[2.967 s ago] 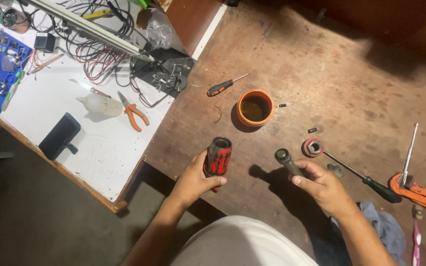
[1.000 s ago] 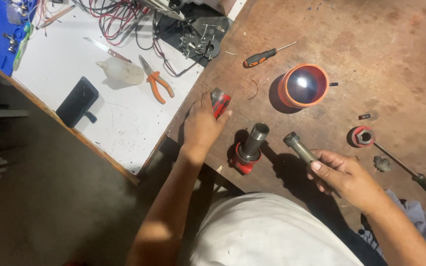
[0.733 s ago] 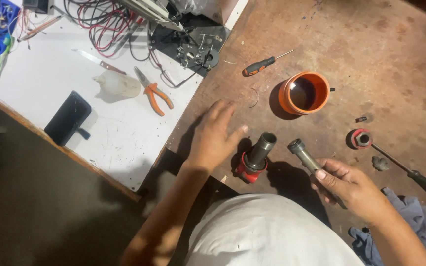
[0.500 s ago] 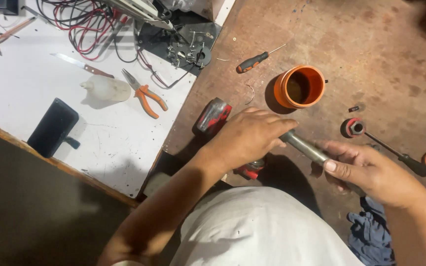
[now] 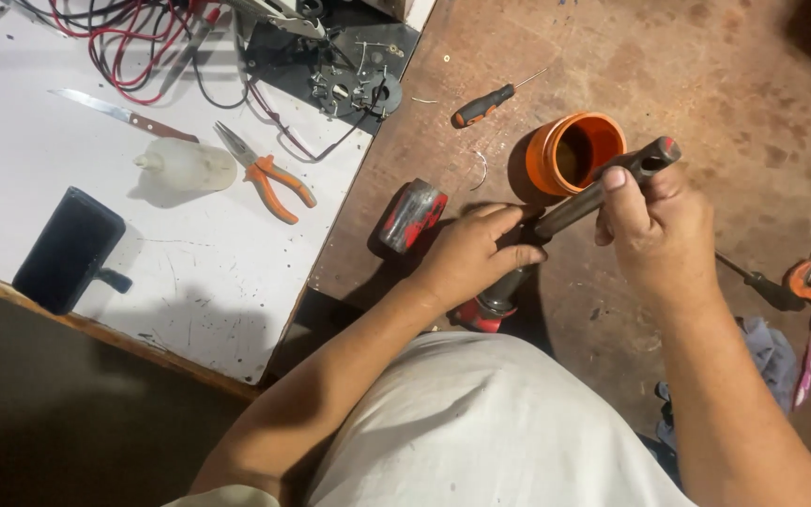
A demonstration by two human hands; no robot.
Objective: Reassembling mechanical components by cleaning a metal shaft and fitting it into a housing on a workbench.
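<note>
Just in front of the orange cup (image 5: pixel 576 152), the right hand (image 5: pixel 654 221) pinches the metal rod (image 5: pixel 603 191) while the left hand (image 5: pixel 471 255) closes on its lower end. Better to keep that rod straight, turning gently.

Warm dim light, brightest upper left; soft shadows (lower left corner black).

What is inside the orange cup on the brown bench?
The orange cup lies tipped, its mouth toward the camera. Its inside looks dark and brownish, and no separate item shows in it. The right hand and the dark metal rod it holds cover the lower rim.
</note>
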